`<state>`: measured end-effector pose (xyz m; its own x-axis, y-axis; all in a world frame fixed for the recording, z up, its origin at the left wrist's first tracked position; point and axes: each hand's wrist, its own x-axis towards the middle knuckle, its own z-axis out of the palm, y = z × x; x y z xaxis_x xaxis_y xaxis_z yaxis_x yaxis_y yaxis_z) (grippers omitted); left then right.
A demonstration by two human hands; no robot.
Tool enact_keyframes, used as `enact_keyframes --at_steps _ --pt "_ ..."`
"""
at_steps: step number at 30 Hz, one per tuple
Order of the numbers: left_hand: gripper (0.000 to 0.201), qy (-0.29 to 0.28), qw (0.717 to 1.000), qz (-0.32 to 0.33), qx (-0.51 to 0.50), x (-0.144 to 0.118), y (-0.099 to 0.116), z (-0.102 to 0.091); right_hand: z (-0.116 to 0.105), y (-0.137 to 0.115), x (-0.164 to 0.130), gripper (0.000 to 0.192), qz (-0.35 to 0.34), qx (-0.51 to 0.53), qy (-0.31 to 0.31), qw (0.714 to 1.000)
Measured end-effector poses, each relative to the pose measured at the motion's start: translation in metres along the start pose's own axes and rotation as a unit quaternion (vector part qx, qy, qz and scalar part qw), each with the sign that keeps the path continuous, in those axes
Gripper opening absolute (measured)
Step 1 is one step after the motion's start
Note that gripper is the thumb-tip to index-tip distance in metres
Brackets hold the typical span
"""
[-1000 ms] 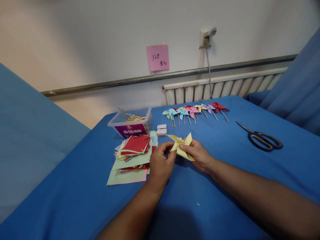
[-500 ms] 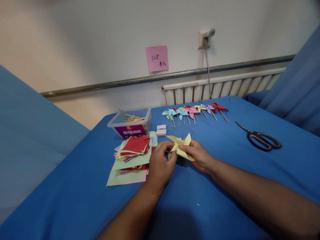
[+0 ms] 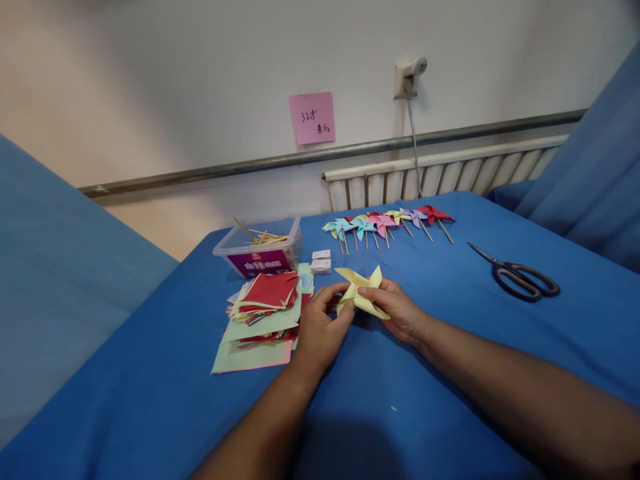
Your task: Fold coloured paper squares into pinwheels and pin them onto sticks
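Note:
A pale yellow paper pinwheel (image 3: 361,291) is held a little above the blue table, its flaps folded toward the middle. My left hand (image 3: 318,329) pinches its left side with thumb and fingers. My right hand (image 3: 399,309) grips its right side, the thumb lying across the paper. A pile of coloured paper squares (image 3: 263,311), red on top, lies just left of my left hand.
A clear plastic box of wooden sticks (image 3: 260,251) stands behind the pile, two small white boxes (image 3: 321,261) beside it. Several finished pinwheels on sticks (image 3: 387,223) lie in a row at the back. Black scissors (image 3: 523,279) lie at the right. A blue cloth (image 3: 450,373) covers the table.
My left thumb has shifted slightly on the yellow paper and the flaps sit a little tighter. The hands stay in the same place.

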<state>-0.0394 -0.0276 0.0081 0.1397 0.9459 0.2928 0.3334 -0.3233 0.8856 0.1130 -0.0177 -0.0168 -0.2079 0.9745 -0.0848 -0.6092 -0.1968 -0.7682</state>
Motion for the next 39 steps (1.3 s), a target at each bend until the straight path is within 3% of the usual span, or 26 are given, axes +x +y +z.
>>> enact_keyframes --at_steps 8,20,29,36,39 --pt "0.024 0.007 0.999 0.017 0.031 0.000 0.003 -0.001 0.000 -0.001 -0.001 0.027 0.008 -0.003 -0.009 1.000" --pt "0.026 0.026 0.999 -0.034 0.010 0.001 0.004 0.000 0.000 0.004 0.000 0.032 -0.013 -0.011 0.003 1.000" --pt "0.014 0.049 0.993 0.050 0.094 0.000 0.003 -0.002 0.000 0.010 0.001 0.030 -0.040 -0.029 0.011 0.999" --pt "0.022 0.064 0.997 -0.034 0.030 0.002 0.001 0.001 -0.001 0.013 0.002 0.035 -0.045 -0.051 0.019 0.998" --pt "0.019 0.067 0.997 -0.035 0.032 0.002 0.002 0.001 -0.003 0.015 0.003 0.036 -0.045 -0.056 0.019 0.997"
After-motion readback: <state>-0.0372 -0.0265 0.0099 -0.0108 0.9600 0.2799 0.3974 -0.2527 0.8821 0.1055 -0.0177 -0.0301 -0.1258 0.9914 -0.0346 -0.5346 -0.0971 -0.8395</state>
